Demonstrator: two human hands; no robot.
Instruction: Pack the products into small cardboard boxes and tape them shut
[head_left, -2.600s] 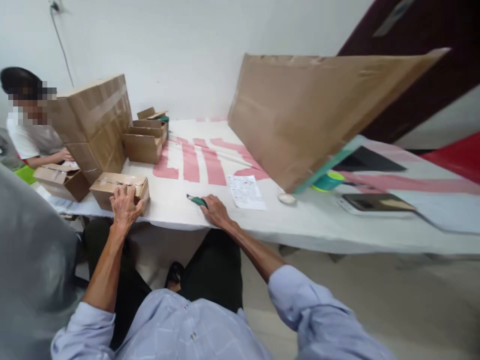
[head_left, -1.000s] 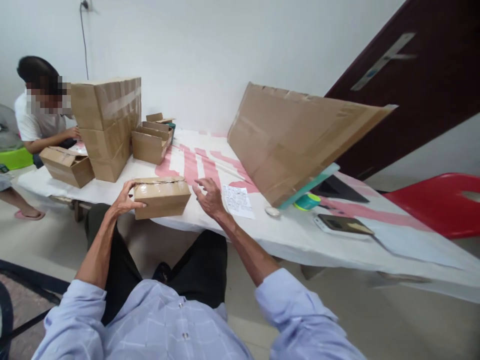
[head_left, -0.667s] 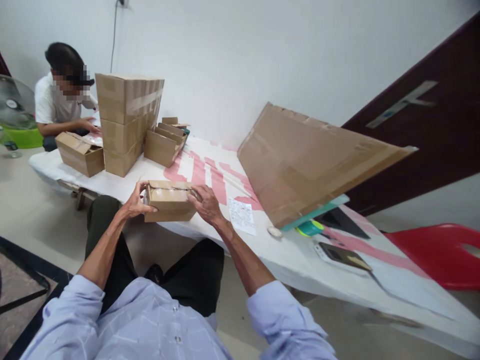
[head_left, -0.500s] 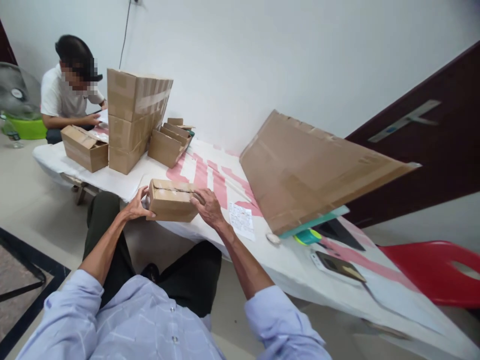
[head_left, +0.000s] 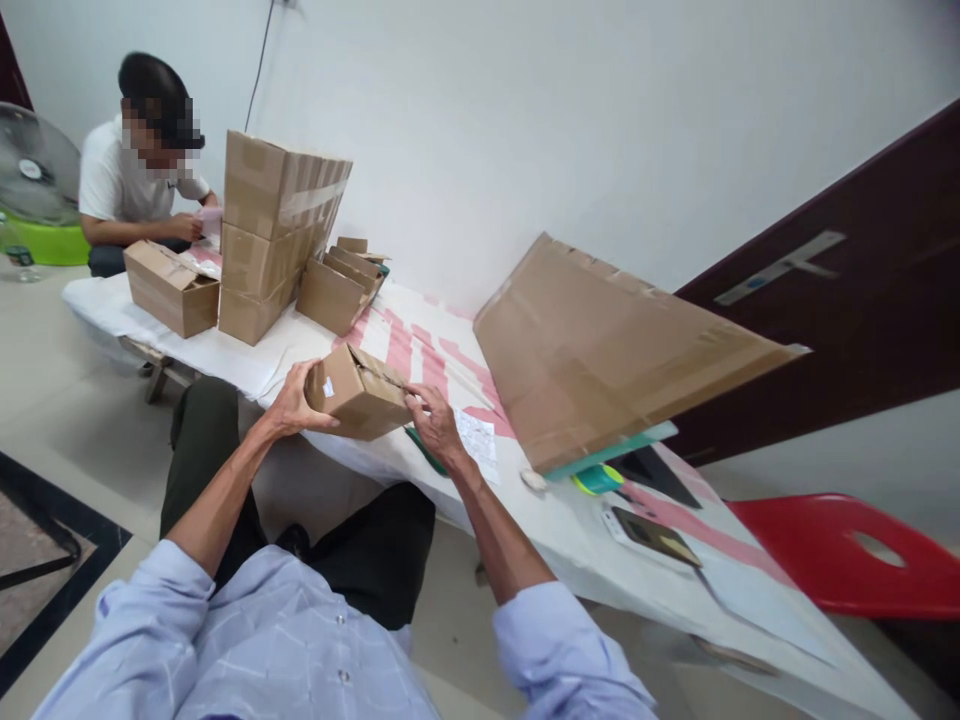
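Observation:
A small cardboard box (head_left: 375, 405) is tilted at the near edge of the cloth-covered table, with a small white label on its left end. A dark, uneven seam runs along its top. My left hand (head_left: 294, 405) grips the left end, fingers over the top and thumb low on the side. At the right end, my right hand (head_left: 435, 422) has its fingers closed on the box near the seam. Part of a dark green object (head_left: 426, 455) shows beneath the box beside my right hand. A handwritten paper (head_left: 478, 445) lies just right of that hand.
Stacked cartons (head_left: 255, 240) stand at the left, between an open carton (head_left: 171, 295) and smaller boxes (head_left: 330, 298). A large cardboard panel (head_left: 592, 350) leans at the right. A tape roll (head_left: 598, 480) and phone (head_left: 651, 537) lie nearby. A person (head_left: 135, 185) sits far left.
The box has turned and tilted, so its labelled left end now shows. My right hand has shifted slightly along with it, and the green object beneath has come into view.

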